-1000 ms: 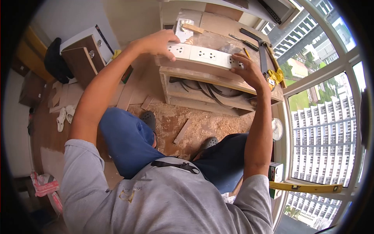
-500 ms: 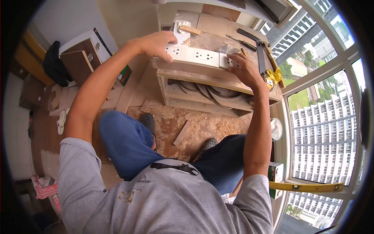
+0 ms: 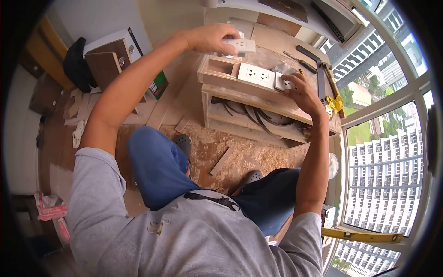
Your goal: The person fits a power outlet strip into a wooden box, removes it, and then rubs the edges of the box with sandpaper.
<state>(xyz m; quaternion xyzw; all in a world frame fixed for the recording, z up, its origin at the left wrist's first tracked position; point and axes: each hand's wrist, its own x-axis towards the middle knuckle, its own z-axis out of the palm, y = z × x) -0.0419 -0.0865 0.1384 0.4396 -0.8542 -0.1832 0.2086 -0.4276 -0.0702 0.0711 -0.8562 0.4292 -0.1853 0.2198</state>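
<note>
My left hand (image 3: 210, 39) grips a white power outlet (image 3: 242, 45), holding it up above the left end of a long wooden box (image 3: 217, 76). A rectangular cutout (image 3: 221, 66) shows in the box's top below it. In the middle of the box sits a second white outlet (image 3: 256, 75), lying flat. My right hand (image 3: 302, 90) has its fingers closed on a third outlet (image 3: 284, 83) at the right end. That outlet looks slightly raised at its left edge, and my fingers hide part of it.
Behind the box, a dusty workbench (image 3: 272, 51) carries a screwdriver (image 3: 300, 62), a black square (image 3: 318, 69) and a yellow tape measure (image 3: 333, 105). Curved dark strips (image 3: 258, 115) lie on the shelf below. Shavings (image 3: 203, 157) cover the floor. A yellow spirit level (image 3: 362, 236) is at right.
My left hand has lifted the left outlet off the box and away, exposing the cutout beneath. The right hand stays on the right-end outlet. The whole view has shifted slightly.
</note>
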